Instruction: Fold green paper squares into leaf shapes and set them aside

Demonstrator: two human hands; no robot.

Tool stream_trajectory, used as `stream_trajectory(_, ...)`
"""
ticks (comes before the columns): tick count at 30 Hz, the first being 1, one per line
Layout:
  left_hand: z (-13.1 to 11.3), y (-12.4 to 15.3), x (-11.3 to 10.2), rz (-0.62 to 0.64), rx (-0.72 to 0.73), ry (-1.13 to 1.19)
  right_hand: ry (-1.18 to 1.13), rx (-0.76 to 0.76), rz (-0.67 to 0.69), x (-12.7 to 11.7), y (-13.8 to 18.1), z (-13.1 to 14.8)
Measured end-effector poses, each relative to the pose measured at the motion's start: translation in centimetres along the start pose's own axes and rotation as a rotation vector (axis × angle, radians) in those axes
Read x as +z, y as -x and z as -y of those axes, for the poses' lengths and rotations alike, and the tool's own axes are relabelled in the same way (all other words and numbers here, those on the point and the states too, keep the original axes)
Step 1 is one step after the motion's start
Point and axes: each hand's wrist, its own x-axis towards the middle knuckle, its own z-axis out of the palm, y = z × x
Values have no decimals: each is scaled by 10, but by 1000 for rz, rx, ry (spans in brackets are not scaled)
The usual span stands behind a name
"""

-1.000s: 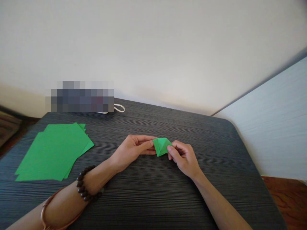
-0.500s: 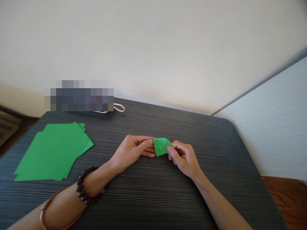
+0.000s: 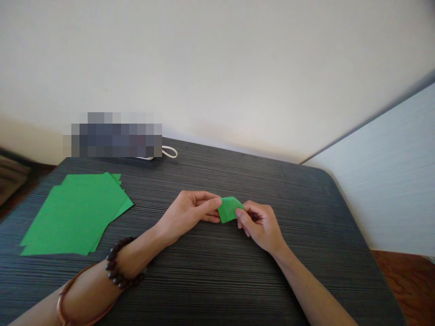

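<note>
A small folded piece of green paper [image 3: 229,209] is held between my two hands, over the middle of the dark table. My left hand [image 3: 192,210] pinches its left edge, thumb on top and fingers behind. At the right edge, my right hand [image 3: 260,222] grips the paper between thumb and curled fingers. Crease lines show faintly on its face; the parts under my fingertips are hidden. Off to the left of my left hand lies a loose stack of green paper sheets [image 3: 76,215], fanned at the edges.
The dark wood-grain table [image 3: 217,280] has a rounded far right corner. A blurred-out object [image 3: 113,138] with a white loop strap [image 3: 170,151] stands at the back left. Behind is a pale wall [image 3: 217,68], and a light panel [image 3: 384,172] borders the right side.
My left thumb has moved slightly right onto the paper's upper left corner. The paper's raised creased face now looks flatter. My right hand has barely moved.
</note>
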Motion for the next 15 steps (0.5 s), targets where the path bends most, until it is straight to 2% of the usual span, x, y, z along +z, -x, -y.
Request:
stream_trajectory(5,0,0,1,-37,5,-30,-24,1,60,-3,0,2)
stream_trajectory(9,2,0,-1,-15,12,-35,-84,-5,104,-6,-1,3)
stream_trajectory(15,0,1,-4,51,-19,-77,-138,-13,100,-7,-1,3)
